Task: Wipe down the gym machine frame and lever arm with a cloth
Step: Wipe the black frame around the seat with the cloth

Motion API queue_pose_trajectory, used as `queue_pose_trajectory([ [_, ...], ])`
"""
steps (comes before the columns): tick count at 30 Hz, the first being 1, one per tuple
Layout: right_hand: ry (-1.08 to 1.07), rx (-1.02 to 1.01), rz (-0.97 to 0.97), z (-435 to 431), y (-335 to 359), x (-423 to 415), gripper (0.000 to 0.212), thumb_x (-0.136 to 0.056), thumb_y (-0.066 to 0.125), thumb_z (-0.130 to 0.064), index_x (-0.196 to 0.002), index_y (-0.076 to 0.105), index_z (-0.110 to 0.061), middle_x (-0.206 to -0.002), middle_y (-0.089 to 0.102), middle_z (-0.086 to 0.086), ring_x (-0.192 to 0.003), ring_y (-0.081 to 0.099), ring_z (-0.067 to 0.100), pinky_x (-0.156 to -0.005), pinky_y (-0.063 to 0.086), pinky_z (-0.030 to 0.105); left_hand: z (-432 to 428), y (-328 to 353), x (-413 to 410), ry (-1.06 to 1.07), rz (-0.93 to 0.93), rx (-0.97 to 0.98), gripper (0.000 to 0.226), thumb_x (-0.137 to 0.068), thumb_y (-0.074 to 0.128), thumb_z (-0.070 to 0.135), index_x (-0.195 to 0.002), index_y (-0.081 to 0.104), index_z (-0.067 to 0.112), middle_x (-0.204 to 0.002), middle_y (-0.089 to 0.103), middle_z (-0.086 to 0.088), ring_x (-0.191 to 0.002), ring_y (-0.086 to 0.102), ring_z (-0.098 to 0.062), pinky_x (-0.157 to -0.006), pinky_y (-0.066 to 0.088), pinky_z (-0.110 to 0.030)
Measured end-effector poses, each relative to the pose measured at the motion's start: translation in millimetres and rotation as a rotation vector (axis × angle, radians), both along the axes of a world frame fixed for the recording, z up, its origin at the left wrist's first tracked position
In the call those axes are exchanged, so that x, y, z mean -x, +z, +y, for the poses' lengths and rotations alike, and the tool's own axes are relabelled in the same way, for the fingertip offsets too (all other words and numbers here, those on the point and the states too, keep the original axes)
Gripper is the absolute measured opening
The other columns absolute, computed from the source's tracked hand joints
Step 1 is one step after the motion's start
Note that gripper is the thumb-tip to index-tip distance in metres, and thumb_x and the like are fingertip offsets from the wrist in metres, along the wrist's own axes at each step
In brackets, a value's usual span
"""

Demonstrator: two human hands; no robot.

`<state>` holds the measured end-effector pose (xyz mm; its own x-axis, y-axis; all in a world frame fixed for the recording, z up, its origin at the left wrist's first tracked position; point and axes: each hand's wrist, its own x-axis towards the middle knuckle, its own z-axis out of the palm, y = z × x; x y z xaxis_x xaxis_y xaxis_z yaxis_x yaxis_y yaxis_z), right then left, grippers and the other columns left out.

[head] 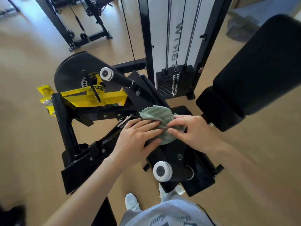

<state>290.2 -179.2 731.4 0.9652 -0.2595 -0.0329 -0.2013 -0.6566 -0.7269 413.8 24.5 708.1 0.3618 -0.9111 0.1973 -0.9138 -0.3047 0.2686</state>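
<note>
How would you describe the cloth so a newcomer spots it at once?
Start at the white weight tower at the top; the black machine frame runs down from its foot. On that frame, under the left hand and right hand, lies the cloth, the only soft, green, ridged thing among black and yellow metal.

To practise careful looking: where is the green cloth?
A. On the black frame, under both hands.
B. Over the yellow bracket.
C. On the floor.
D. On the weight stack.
A: the green cloth lies on the black frame, with the left hand and right hand both resting on it.
</note>
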Motion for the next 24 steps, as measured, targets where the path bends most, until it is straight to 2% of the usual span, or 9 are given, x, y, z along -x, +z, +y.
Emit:
queue_pose_trajectory([
  [3,-0.016,0.023,-0.028,4.2,-9.6,-30.0,0.033,-0.088,0.076,-0.027,-0.121,0.073,-0.022,-0.127,0.07,0.002,-0.121,0.063,0.016,-0.106,0.048,0.035,-12.6,6.0,-10.7,0.197,0.007,0.021,0.032,-0.097,0.054,0.044,-0.119,0.073,0.032,-0.135,0.066,0.007,-0.123,0.063,-0.012,-0.091,0.049,-0.035],
  [6,-0.021,0.026,-0.04,4.1,-11.0,-63.7,0.033,-0.09,0.073,-0.028,-0.122,0.07,-0.025,-0.124,0.071,-0.001,-0.116,0.063,0.018,-0.102,0.049,0.037,-28.8,12.2,-12.5,0.308,-0.044,-0.017,0.02,-0.094,0.056,0.039,-0.101,0.07,0.027,-0.115,0.072,0.01,-0.103,0.069,-0.014,-0.074,0.041,-0.03],
  [8,-0.019,-0.008,-0.047,1.0,-9.3,-82.2,0.031,-0.089,0.072,-0.024,-0.12,0.071,-0.024,-0.121,0.072,-0.002,-0.111,0.065,0.016,-0.099,0.05,0.034,-35.5,13.8,-15.0,0.351,-0.082,-0.038,0.015,-0.095,0.055,0.037,-0.094,0.064,0.025,-0.102,0.07,0.011,-0.097,0.067,-0.014,-0.079,0.04,-0.031],
  [10,-0.007,-0.052,-0.041,-3.2,-7.6,-98.7,0.033,-0.09,0.07,-0.022,-0.123,0.07,-0.025,-0.12,0.072,-0.003,-0.106,0.065,0.013,-0.097,0.051,0.029,-38.4,14.0,-25.4,0.4,-0.1,-0.035,0.013,-0.095,0.056,0.037,-0.096,0.062,0.026,-0.102,0.07,0.011,-0.102,0.067,-0.013,-0.09,0.04,-0.034],
  [13,0.018,-0.09,-0.005,-9.1,-8.1,-123.4,0.043,-0.094,0.066,-0.022,-0.137,0.061,-0.026,-0.132,0.066,-0.001,-0.116,0.061,0.013,-0.098,0.045,0.02,-42.3,19.9,-43.8,0.475,0.014,0.007,0.022,-0.093,0.063,0.033,-0.113,0.065,0.023,-0.113,0.072,0.007,-0.106,0.068,-0.019,-0.093,0.043,-0.037],
  [15,0.041,-0.134,0.003,-10.8,-9.5,-138.9,0.046,-0.096,0.065,-0.023,-0.141,0.057,-0.025,-0.145,0.057,0.0,-0.128,0.055,0.015,-0.105,0.041,0.022,-45.1,24.2,-49.4,0.496,0.117,0.022,0.036,-0.094,0.064,0.031,-0.129,0.062,0.022,-0.125,0.069,0.002,-0.111,0.066,-0.022,-0.093,0.046,-0.038],
  [17,0.052,-0.176,-0.002,-12.8,-12.7,-151.4,0.045,-0.097,0.064,-0.022,-0.142,0.057,-0.024,-0.147,0.055,0.001,-0.13,0.053,0.016,-0.11,0.041,0.026,-43.8,25.5,-51.0,0.511,0.241,0.045,0.045,-0.094,0.064,0.032,-0.138,0.058,0.024,-0.134,0.064,0.004,-0.116,0.062,-0.019,-0.094,0.049,-0.035],
  [21,0.084,-0.234,0.007,-20.1,-19.7,-171.2,0.05,-0.1,0.059,-0.017,-0.149,0.048,-0.022,-0.151,0.051,0.003,-0.136,0.049,0.017,-0.113,0.039,0.027,-31.1,20.0,-54.0,0.664,0.467,0.327,0.03,-0.092,0.072,0.029,-0.121,0.069,0.022,-0.114,0.071,0.011,-0.104,0.066,-0.006,-0.09,0.057,-0.036],
  [24,0.124,-0.247,0.039,-25.6,-19.6,-190.2,0.052,-0.102,0.055,-0.016,-0.153,0.042,-0.018,-0.16,0.037,0.004,-0.147,0.035,0.017,-0.119,0.029,0.027,-29.0,29.9,-59.6,0.854,0.565,0.564,0.029,-0.089,0.076,0.036,-0.111,0.063,0.022,-0.104,0.071,0.013,-0.097,0.067,-0.001,-0.088,0.059,-0.033],
])
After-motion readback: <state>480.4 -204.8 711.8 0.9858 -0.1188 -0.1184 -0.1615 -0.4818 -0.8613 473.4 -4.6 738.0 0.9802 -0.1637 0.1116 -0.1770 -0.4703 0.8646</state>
